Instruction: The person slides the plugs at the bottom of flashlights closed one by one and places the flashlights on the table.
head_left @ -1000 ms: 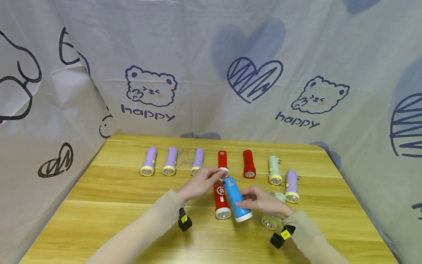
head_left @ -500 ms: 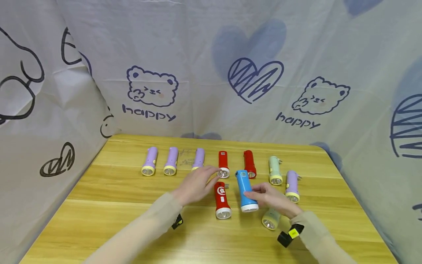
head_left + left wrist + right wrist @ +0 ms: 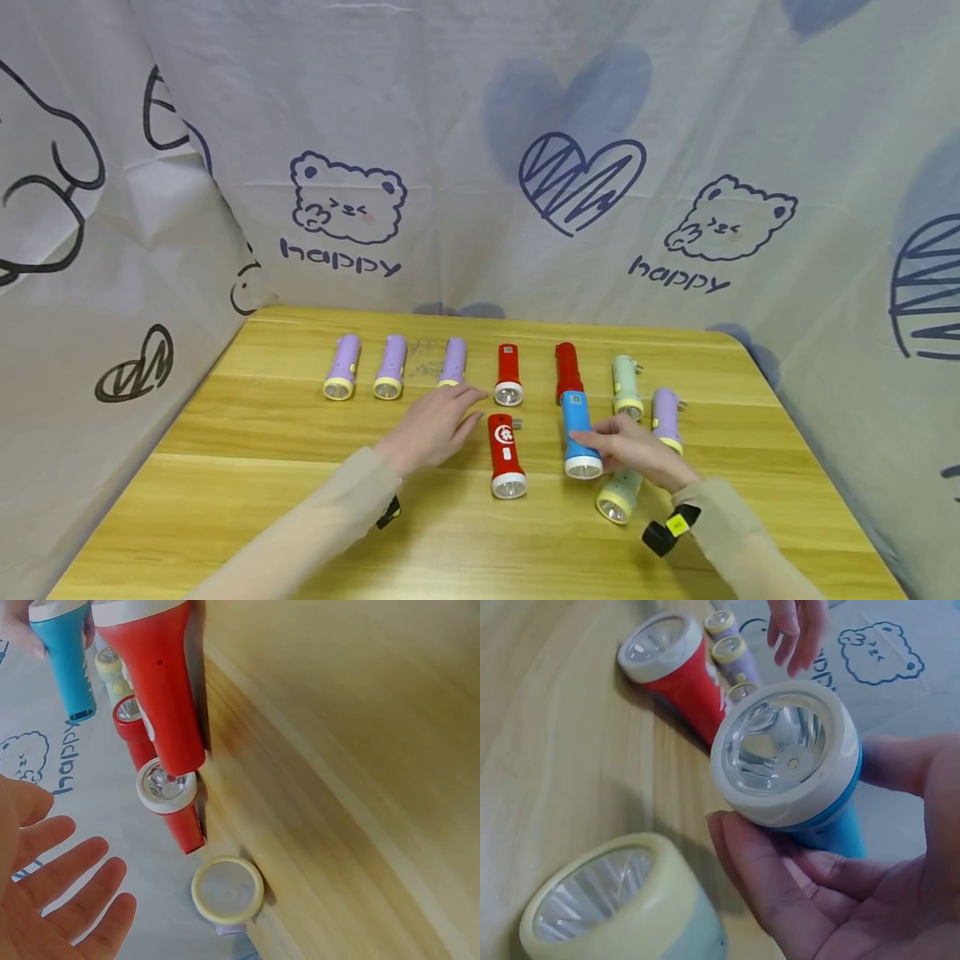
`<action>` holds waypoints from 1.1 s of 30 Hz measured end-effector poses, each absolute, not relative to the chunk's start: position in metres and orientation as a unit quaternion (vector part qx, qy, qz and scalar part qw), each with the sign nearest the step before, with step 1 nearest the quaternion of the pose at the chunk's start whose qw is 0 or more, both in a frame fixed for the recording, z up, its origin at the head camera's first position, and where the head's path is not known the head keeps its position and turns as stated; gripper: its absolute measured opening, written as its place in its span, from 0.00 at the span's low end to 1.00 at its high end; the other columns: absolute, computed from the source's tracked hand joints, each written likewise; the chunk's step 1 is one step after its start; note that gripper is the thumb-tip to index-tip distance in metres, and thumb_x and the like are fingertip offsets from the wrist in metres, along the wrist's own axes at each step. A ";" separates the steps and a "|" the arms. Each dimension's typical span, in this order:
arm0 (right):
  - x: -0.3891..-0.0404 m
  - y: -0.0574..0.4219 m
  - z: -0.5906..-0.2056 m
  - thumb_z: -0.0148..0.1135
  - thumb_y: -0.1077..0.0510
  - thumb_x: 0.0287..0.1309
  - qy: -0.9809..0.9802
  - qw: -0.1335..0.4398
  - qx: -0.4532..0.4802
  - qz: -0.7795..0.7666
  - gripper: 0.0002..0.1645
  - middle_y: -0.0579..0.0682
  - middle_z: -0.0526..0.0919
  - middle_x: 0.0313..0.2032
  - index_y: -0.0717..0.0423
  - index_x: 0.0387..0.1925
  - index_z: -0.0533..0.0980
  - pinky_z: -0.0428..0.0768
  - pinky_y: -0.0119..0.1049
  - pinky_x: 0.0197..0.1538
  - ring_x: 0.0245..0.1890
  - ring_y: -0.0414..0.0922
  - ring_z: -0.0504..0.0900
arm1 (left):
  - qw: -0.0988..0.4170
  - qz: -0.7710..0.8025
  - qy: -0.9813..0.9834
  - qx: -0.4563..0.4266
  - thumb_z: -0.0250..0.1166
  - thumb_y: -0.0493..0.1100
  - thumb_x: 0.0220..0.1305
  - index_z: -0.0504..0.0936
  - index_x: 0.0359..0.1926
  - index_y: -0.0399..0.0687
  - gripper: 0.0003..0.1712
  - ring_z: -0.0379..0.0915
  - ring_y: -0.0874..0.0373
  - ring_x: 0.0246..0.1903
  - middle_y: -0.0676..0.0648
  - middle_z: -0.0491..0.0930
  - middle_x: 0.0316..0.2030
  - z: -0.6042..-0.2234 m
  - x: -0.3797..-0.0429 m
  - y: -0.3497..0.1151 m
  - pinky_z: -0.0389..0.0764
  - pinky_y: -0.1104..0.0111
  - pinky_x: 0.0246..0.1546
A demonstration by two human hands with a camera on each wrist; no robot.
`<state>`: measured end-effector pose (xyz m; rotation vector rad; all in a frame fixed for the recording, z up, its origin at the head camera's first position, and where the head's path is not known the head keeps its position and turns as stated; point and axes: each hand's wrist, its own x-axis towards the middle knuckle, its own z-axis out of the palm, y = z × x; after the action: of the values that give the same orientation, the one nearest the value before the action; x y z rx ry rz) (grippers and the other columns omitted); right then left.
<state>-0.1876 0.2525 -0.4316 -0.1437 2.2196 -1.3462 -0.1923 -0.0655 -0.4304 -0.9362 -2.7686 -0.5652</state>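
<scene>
My right hand [image 3: 633,450] grips a blue flashlight [image 3: 577,417] with a white head, thumb on one side and fingers on the other. In the right wrist view its clear lens [image 3: 780,746] faces the camera. Below that hand lies a mint flashlight [image 3: 617,502], partly covered by it. My left hand [image 3: 431,427] hovers with loose, spread fingers and holds nothing. Just right of it, a red flashlight [image 3: 501,442] with a white flower print lies with its plug prongs [image 3: 517,423] sticking out. The left wrist view shows the left hand's fingers [image 3: 82,862] apart from every flashlight.
Along the back lie three purple flashlights [image 3: 392,357], a red one with a white head [image 3: 507,367], an all-red one [image 3: 567,367] and a mint one [image 3: 624,379]. Another purple flashlight [image 3: 665,414] lies at right. Printed cloth [image 3: 465,167] hangs behind the wooden table [image 3: 300,467].
The left hand has come off the blue flashlight's tail end and drawn back left. The right hand has carried the blue flashlight rightward, turning it more upright in the head view.
</scene>
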 end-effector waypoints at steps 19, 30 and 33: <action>-0.189 0.244 -0.450 0.63 0.42 0.65 0.888 0.227 -0.005 -0.400 0.24 0.50 0.81 0.29 0.60 0.29 0.77 0.88 0.40 0.41 0.30 0.42 0.84 | 0.081 -0.182 -0.930 -0.308 0.58 0.46 0.74 0.77 0.63 0.41 0.21 0.78 0.46 0.60 0.41 0.81 0.60 -0.441 -0.189 -0.068 0.78 0.53 0.64; -0.187 0.243 -0.449 0.65 0.44 0.64 0.900 0.223 -0.023 -0.374 0.24 0.52 0.84 0.28 0.65 0.33 0.81 0.83 0.35 0.31 0.26 0.41 0.81 | 0.071 -0.188 -0.931 -0.305 0.58 0.45 0.74 0.77 0.63 0.40 0.22 0.77 0.45 0.61 0.41 0.80 0.60 -0.442 -0.187 -0.066 0.78 0.53 0.65; -0.185 0.245 -0.448 0.66 0.44 0.64 0.901 0.221 -0.024 -0.373 0.25 0.52 0.83 0.28 0.66 0.36 0.79 0.79 0.34 0.29 0.24 0.42 0.78 | 0.068 -0.193 -0.931 -0.303 0.58 0.44 0.74 0.77 0.63 0.40 0.22 0.77 0.45 0.61 0.40 0.80 0.60 -0.443 -0.187 -0.066 0.77 0.53 0.65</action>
<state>-0.1851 0.2447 -0.4477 -0.0675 2.4904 -1.0306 -0.1867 -0.0661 -0.4428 -0.9115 -2.8034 -0.5820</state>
